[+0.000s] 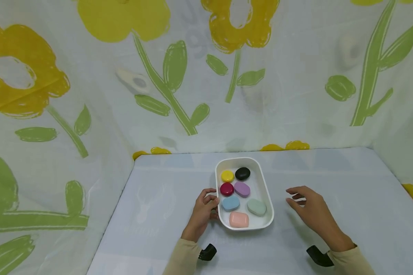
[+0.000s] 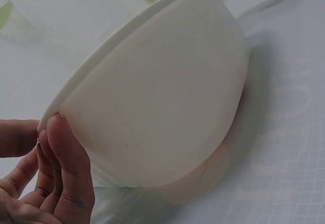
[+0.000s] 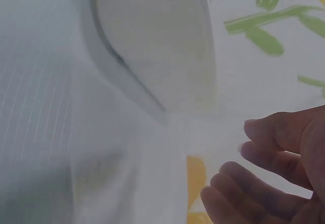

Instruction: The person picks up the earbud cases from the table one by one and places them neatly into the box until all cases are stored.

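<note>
A white oblong tray (image 1: 267, 195) sits mid-table holding several rounded coloured pieces: yellow (image 1: 227, 175), black (image 1: 242, 173), dark red (image 1: 226, 189), purple (image 1: 242, 189), blue (image 1: 230, 203), pale green (image 1: 256, 207) and pink (image 1: 239, 219). My left hand (image 1: 213, 198) is at the tray's left rim, its curled fingers against the wall. In the left wrist view the fingers (image 2: 66, 163) press under the rim of the tray (image 2: 162, 97) with the thumb beside it. My right hand (image 1: 294, 198) hovers to the tray's right, apart from it, fingers loosely bent and holding nothing. The right wrist view shows the tray (image 3: 162, 46) blurred beyond that hand (image 3: 244, 158).
The pale blue-grey tabletop (image 1: 330, 172) is enclosed at the back and both sides by cloth walls printed with yellow flowers and green leaves (image 1: 175, 68). Bare table lies on either side of the tray and behind it.
</note>
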`<action>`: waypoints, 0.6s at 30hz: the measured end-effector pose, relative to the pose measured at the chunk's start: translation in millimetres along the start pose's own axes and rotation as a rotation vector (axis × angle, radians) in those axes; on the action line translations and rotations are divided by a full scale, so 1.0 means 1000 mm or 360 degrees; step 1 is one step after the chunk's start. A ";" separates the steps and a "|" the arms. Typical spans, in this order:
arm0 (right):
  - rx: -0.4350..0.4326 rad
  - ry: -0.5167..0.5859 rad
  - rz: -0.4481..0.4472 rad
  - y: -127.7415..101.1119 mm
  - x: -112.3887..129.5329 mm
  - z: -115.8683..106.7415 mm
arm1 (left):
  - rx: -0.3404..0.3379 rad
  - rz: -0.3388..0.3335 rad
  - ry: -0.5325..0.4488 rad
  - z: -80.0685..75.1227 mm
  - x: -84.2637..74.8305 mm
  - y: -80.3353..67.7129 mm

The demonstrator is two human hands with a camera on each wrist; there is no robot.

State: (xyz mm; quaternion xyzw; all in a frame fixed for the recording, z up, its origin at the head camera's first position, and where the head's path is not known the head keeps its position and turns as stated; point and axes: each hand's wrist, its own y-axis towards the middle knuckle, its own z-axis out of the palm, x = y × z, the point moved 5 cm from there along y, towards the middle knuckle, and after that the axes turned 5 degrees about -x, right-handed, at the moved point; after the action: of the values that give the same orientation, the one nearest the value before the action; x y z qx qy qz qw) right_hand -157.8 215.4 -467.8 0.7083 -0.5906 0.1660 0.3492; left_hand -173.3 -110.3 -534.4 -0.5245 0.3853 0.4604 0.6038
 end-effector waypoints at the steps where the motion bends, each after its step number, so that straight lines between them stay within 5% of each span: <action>1: -0.0016 -0.0009 -0.0003 0.001 -0.003 -0.002 | -0.0002 0.0003 -0.0002 0.000 0.000 0.000; 18: -0.0169 -0.0096 0.0006 0.005 -0.040 -0.019 | 0.0040 0.0004 0.0001 -0.001 -0.001 0.003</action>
State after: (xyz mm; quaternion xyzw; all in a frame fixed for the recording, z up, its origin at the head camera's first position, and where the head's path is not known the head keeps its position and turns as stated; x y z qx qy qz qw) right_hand -168.7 257.5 -478.7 0.6923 -0.6101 0.1137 0.3681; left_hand -176.1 -111.3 -534.4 -0.5165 0.3919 0.4562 0.6095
